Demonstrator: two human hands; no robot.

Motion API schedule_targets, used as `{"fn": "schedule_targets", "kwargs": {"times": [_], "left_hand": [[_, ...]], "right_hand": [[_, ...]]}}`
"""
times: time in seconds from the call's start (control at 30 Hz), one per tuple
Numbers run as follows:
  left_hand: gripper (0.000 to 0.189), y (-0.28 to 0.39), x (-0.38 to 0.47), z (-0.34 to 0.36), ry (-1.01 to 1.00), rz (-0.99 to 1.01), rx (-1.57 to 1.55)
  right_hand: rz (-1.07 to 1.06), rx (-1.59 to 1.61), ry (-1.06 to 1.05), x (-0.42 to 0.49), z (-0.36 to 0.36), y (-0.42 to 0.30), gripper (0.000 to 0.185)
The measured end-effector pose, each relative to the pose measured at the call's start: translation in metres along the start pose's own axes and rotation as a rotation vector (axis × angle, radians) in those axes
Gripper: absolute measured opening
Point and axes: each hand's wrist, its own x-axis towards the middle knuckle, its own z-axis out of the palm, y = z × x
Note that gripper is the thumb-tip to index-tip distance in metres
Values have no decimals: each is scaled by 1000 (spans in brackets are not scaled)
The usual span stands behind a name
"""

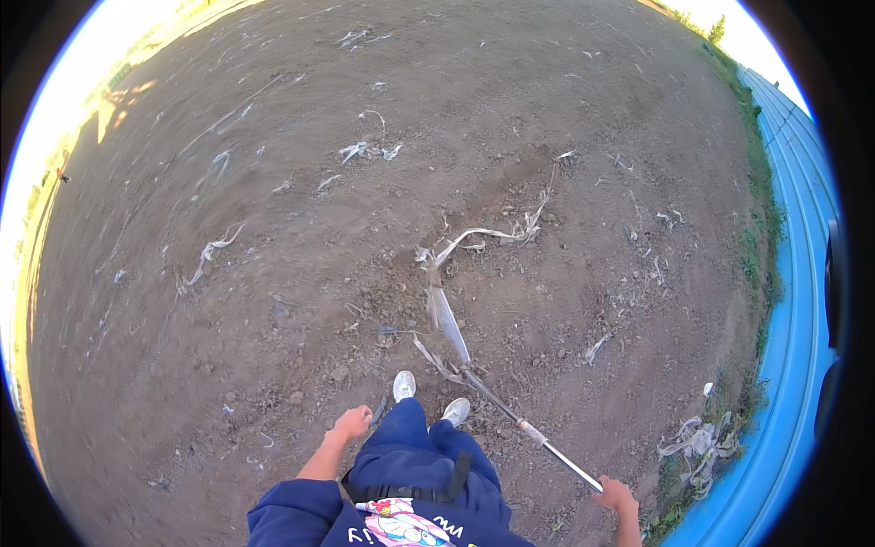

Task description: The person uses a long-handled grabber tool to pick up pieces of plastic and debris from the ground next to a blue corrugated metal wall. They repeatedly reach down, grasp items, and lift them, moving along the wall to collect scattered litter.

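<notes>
My right hand [615,494] grips the end of a long metal handle [573,468], out to my right. The handle slants down to the ground before my feet and belongs to a shovel-like tool with a narrow pale blade [449,327]. Torn plastic film [441,362] hangs about the blade's near end. From the blade's far tip a whitish strip of plastic film [478,232] trails away over the soil. My left hand [354,420] hangs beside my left thigh, its fingers curled, with nothing plainly in them. A dark strip [379,410] shows right beside those fingers.
Bare, cloddy soil [307,225] surrounds me, littered with film scraps [366,150]. Along the right runs a blue corrugated metal surface [796,287], edged by weeds [755,253]. A bundle of film [701,441] lies beside it. A small distant figure [62,175] shows at far left.
</notes>
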Motion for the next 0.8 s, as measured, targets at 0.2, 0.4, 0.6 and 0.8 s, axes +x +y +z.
{"fn": "schedule_targets", "kwargs": {"times": [0.2, 0.4, 0.6, 0.8], "left_hand": [[25, 22, -1, 6, 19, 67, -64], [25, 29, -14, -1, 57, 96, -175], [26, -24, -18, -8, 92, -60, -257], [29, -78, -5, -29, 34, -178, -176]], "right_hand": [[164, 123, -33, 31, 88, 10, 38], [267, 678, -234, 92, 163, -48, 24], [450, 1428, -569, 125, 145, -160, 17], [330, 1593, -439, 110, 68, -231, 23]]}}
